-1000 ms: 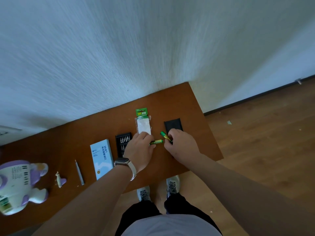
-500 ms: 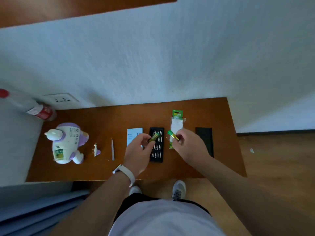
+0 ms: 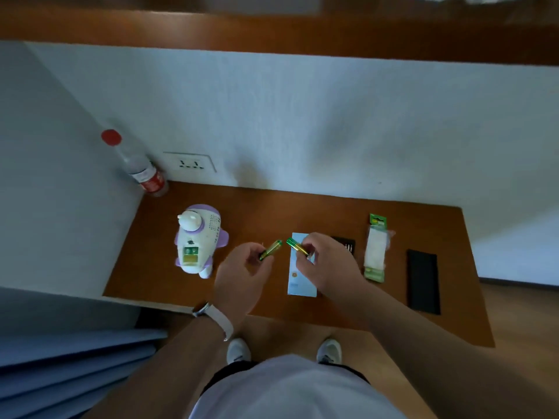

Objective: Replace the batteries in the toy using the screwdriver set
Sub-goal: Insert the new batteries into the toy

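Note:
A white and purple toy (image 3: 198,240) lies on its back at the left of the brown table (image 3: 302,213), its battery bay open and showing green cells. My left hand (image 3: 242,276) pinches a green and gold battery (image 3: 270,250) just right of the toy. My right hand (image 3: 326,267) holds a second green and gold battery (image 3: 298,246) over the light blue box (image 3: 299,285). The black bit tray (image 3: 346,244) is mostly hidden behind my right hand. The opened battery pack (image 3: 376,249) lies further right.
A black lid (image 3: 423,281) lies at the table's right end. A clear bottle with a red cap (image 3: 136,164) leans in the back left corner by a wall socket (image 3: 190,163). White walls close the left and back sides. My shoes (image 3: 239,350) show below the table edge.
Both hands have carried their batteries leftward, from over the bit tray and pack to beside the toy. My view has swung left and the toy now sits close to my left hand.

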The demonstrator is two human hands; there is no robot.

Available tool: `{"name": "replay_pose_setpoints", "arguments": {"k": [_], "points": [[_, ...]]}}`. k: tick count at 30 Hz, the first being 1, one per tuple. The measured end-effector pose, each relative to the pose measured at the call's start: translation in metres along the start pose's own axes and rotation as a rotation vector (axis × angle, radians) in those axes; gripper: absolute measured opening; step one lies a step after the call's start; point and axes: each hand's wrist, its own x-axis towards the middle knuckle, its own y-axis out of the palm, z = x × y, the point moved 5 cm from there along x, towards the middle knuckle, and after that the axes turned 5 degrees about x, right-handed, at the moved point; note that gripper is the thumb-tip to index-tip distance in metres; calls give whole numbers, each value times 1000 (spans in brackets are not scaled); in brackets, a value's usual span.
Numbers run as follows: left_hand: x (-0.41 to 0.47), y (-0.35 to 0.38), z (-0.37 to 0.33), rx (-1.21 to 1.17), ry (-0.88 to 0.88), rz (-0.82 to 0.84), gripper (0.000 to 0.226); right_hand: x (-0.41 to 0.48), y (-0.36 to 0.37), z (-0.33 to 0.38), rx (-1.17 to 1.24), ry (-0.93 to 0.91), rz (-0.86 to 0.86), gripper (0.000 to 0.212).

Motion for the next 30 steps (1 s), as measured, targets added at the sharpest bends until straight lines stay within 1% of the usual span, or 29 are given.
{"name": "replay_pose_setpoints", "arguments": {"k": [2,5,9,14,18,23,30], "points": [[-4,-21,12,-17,22,-40,12,0,13,23,-6,-20,9,14],[-10,-45,34,-41,26,-35,19,-2,35,51,-4,-10,36,13],[-11,-70,69,-55,1,-31,18,-3,69,77,-22,-11,36,10],[-8,-95,113,-85,-14,20,16,-7,98,103,-7,15,17,10],[-12,-116,136,-60,-18,14,14,-13,117,116,-1,20,12,4],[-17,-124,160,-66,-18,56,15,-18,132,125,-7,61,23,6],[-14,-122,164,-87,-23,95,12,-15,135,131,-19,89,-1,9]]}}
